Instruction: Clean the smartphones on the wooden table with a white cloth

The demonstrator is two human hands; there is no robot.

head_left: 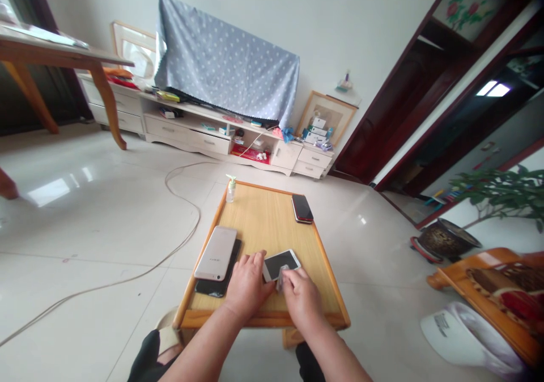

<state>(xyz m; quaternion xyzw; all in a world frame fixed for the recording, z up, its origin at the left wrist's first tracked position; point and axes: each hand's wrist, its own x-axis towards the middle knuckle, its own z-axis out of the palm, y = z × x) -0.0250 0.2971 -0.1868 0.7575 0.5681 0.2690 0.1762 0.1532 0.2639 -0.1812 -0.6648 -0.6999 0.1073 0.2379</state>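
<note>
A white-framed phone [278, 263] lies screen up near the front of a small wooden table [267, 223]. My left hand [247, 284] rests flat on the table with fingers spread, its fingertips touching the phone's left edge. My right hand [300, 296] is closed on a small pale cloth [282, 275] and presses it against the phone's lower right corner. To the left, a pale gold phone [216, 253] lies face down, partly on top of a black phone [216, 284].
A dark phone with a red edge [302, 208] lies at the table's far right. A small spray bottle [230, 189] stands at the far left corner. A cable [178, 200] runs across the tiled floor. A potted plant [450, 237] and a white cap [450, 331] are at the right.
</note>
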